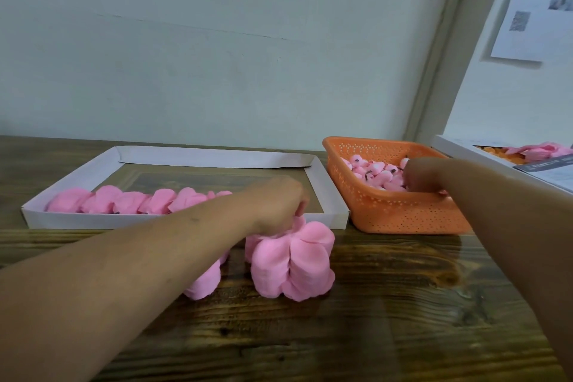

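- Pink petal bunch [291, 263] pinched at top by left grip [276, 205], stood on desk [372, 319] before white tray [186, 220].
- Buds [376, 175] in orange basket [387, 214] reached by right grip [423, 175], fingers curled; hold cannot be told.
- One flower row [124, 200] laid in tray; most judged left.

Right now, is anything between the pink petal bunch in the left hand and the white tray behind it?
Only the low front wall of the white tray, just behind the pink petal bunch that the left hand grips from above. The row of pink flowers inside lies along that wall, ending about behind the hand.
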A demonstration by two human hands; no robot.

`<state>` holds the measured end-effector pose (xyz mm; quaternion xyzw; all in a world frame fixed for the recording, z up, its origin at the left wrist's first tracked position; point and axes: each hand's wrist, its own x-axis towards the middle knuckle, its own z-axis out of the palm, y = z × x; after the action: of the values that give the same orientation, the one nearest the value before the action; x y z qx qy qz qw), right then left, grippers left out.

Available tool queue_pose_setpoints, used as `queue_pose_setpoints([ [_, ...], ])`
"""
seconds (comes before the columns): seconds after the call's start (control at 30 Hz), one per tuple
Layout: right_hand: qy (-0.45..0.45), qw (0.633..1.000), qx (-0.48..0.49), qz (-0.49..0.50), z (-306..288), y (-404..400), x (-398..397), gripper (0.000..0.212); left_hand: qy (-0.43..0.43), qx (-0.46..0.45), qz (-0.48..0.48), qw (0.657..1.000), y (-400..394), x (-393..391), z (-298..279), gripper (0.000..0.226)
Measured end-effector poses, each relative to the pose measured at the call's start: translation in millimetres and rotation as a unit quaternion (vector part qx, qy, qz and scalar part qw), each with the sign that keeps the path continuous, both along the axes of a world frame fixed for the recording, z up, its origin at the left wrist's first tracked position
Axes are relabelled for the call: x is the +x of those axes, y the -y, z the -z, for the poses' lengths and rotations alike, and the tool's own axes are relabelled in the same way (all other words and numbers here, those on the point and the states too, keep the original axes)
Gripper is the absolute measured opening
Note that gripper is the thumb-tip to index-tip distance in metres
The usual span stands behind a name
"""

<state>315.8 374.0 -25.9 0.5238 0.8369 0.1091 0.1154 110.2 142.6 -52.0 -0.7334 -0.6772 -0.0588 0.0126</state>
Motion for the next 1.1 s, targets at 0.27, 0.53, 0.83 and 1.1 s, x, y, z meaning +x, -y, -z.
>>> queue_pose_setpoints([
  [0.27, -0.031, 0.999, 0.003, -0.025, -2, 6, 4, 0.041, 0.017, 0.000, -0.017, 1.000, -2, -2, 1, 0.015],
  [0.53, -0.191, 0.979, 0.066, -0.006, -8, 9, 10, 0.025, 0.003, 0.002, -0.025, 1.000, 1, 0, 2, 0.008],
  [0.83, -0.346, 0.930, 0.124, -0.018, -12, 12, 19, 0.021, 0.128, 0.052, -0.030, 0.990, 16, -8, -22, 0.027],
  [1.1, -0.450, 0.881, 0.136, -0.057, -13, 26, 14, 0.013, 0.262, -0.086, -0.107, 0.955, 27, -6, -24, 0.019],
])
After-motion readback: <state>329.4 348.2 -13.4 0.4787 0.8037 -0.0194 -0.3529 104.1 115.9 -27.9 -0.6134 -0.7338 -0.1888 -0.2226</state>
